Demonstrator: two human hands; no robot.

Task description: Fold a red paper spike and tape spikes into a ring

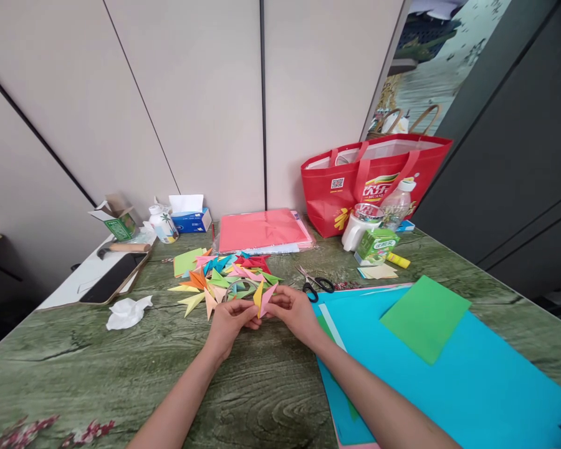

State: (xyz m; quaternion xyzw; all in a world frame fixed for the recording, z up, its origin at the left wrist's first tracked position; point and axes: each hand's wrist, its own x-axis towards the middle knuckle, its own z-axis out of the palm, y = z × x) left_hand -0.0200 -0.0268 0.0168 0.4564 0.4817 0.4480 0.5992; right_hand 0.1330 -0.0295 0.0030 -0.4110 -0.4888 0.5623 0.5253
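Observation:
Between my two hands is a small folded paper piece, with a yellow part (pixel 258 296) on the left and a pink part (pixel 268 297) on the right. The fingers of my left hand (pixel 232 319) pinch the yellow side near its bottom. On the pink side, my right hand (pixel 295 312) grips with thumb and fingers. Whether the two colours are joined I cannot tell. Just beyond my hands lies a pile of folded paper pieces (pixel 199 279) in several colours, with a roll of tape (pixel 234 285) partly hidden among them.
Black-handled scissors (pixel 314 284) lie behind my right hand. Large blue sheets (pixel 402 374) with a green square (pixel 427 318) cover the right side. A red bag (pixel 322 206), mug (pixel 354 231) and bottle (pixel 397 206) stand behind. A crumpled tissue (pixel 128 313) and phone (pixel 112 277) lie left.

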